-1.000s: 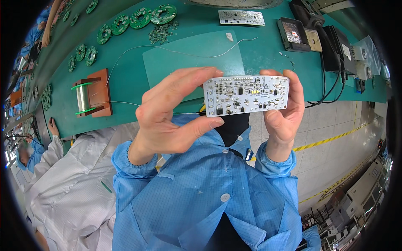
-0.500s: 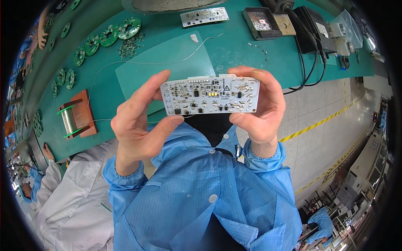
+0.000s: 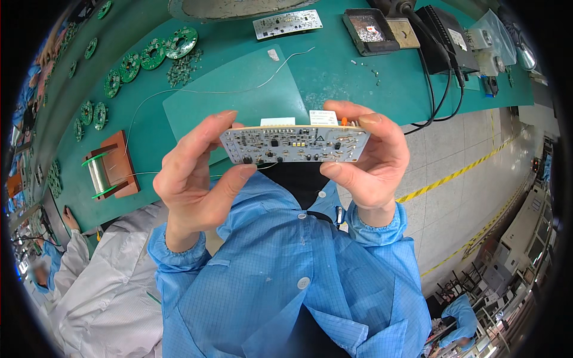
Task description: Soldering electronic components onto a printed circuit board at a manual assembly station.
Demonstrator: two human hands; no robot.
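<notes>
A white circuit board hangs in the air in front of me, its face dotted with small soldered parts. It is tipped so that white block-shaped components show past its far edge. My left hand grips the left end between thumb and fingers. At the right end my right hand holds it the same way, thumb on the near edge and fingers at the far side. Beneath it, a translucent sheet lies on the green table mat.
A solder wire spool sits on a brown stand at left, its wire looping across the mat. Round green circuit boards lie beyond. Another white board, a dark tray and a black box with cables stand at the back.
Both hands have tilted the circuit board, so its face looks narrower and the components behind its far edge show more. The board has also shifted slightly left.
</notes>
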